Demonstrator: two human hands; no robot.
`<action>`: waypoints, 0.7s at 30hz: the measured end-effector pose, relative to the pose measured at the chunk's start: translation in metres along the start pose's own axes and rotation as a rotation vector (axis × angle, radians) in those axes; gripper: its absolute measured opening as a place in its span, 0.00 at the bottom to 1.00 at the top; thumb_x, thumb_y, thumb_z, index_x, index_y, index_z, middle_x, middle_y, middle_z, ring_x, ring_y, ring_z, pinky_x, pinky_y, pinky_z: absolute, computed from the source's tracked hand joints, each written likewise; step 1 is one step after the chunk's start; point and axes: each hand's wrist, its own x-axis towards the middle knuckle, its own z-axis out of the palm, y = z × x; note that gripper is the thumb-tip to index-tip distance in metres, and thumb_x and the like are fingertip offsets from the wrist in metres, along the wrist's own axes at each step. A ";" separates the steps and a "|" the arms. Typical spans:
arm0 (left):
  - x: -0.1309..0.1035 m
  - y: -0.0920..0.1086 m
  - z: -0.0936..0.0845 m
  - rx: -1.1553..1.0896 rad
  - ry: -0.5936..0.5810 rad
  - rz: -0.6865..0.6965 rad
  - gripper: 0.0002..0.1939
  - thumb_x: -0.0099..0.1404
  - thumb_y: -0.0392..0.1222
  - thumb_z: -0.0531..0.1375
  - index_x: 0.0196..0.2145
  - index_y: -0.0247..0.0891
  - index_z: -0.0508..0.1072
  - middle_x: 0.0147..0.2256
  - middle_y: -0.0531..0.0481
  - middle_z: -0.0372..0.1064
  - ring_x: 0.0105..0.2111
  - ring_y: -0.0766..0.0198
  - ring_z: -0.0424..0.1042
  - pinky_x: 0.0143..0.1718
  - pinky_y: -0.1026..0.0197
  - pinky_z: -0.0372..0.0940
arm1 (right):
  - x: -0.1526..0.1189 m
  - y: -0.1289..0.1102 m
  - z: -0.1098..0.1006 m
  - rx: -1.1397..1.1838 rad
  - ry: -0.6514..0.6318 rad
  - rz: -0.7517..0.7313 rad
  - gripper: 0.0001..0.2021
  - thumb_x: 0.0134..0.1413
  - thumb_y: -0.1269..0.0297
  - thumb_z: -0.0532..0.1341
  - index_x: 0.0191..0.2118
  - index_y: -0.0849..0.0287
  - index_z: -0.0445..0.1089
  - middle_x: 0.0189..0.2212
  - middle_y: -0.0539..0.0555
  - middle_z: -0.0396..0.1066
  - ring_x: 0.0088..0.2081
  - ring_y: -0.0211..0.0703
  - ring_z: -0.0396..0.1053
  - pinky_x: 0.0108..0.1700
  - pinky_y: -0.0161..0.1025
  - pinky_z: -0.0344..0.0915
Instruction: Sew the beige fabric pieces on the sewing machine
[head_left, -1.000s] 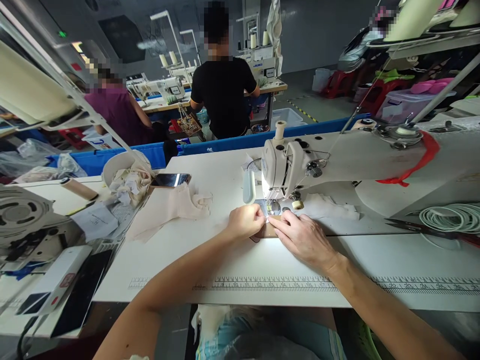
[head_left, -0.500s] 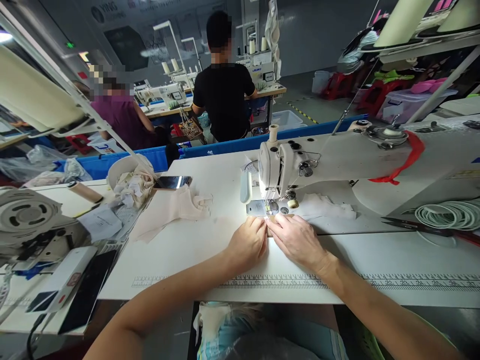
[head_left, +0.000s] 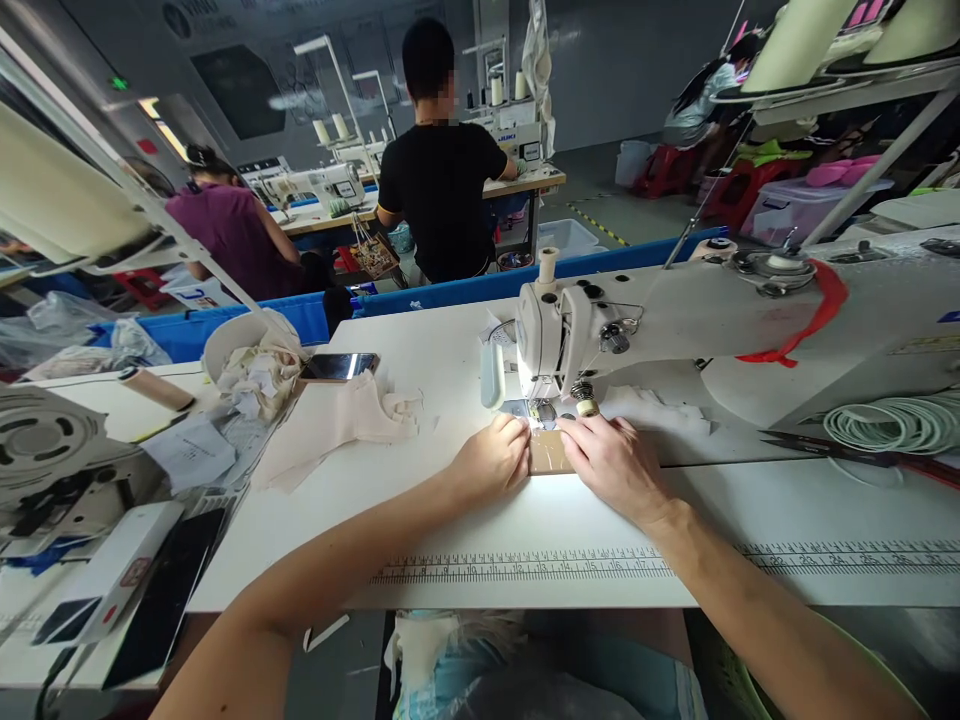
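The sewing machine (head_left: pixel 551 335) stands before me, its needle area lit. My left hand (head_left: pixel 491 458) rests just left of the presser foot (head_left: pixel 541 412), fingers curled and pressed together; what lies beneath the fingertips is too small to make out. To the right of the foot, my right hand (head_left: pixel 613 465) bends over the machine bed, fingers together and fingertips close to the foot; anything they grip is hidden. Between the hands a brown plate (head_left: pixel 551 452) shows. Pale fabric (head_left: pixel 664 408) lies behind the right hand, under the machine arm.
Cut pale fabric (head_left: pixel 345 420) lies left on the table, near a phone (head_left: pixel 341 367) and a container of scraps (head_left: pixel 259 370). Scissors (head_left: pixel 832 449) and coiled cord (head_left: pixel 889 425) sit at the right. A printed ruler (head_left: pixel 480 570) runs along the front edge. Co-workers sit beyond.
My right hand has moved right, away from the left hand, uncovering the brown plate between them. The left hand has shifted slightly left and up.
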 end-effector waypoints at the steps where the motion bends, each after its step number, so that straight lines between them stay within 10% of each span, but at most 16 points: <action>1: 0.001 -0.002 0.001 0.005 0.011 0.011 0.15 0.73 0.36 0.47 0.46 0.31 0.73 0.43 0.37 0.72 0.45 0.53 0.71 0.46 0.53 0.73 | 0.000 0.001 0.001 0.003 -0.005 0.011 0.15 0.68 0.67 0.51 0.39 0.57 0.76 0.31 0.53 0.73 0.30 0.41 0.64 0.38 0.41 0.55; 12: 0.004 -0.008 -0.003 -0.035 0.005 0.059 0.16 0.73 0.36 0.47 0.47 0.31 0.73 0.44 0.35 0.72 0.45 0.51 0.71 0.45 0.50 0.73 | -0.002 0.002 0.002 0.078 -0.024 0.065 0.17 0.69 0.64 0.50 0.39 0.56 0.77 0.33 0.55 0.76 0.32 0.43 0.68 0.39 0.41 0.56; 21: 0.006 -0.007 -0.005 -0.041 -0.005 0.054 0.17 0.72 0.35 0.47 0.45 0.30 0.75 0.43 0.35 0.73 0.44 0.51 0.71 0.43 0.51 0.73 | 0.028 0.020 0.002 0.240 -0.126 0.391 0.22 0.66 0.48 0.50 0.29 0.55 0.72 0.25 0.57 0.75 0.27 0.45 0.68 0.29 0.38 0.54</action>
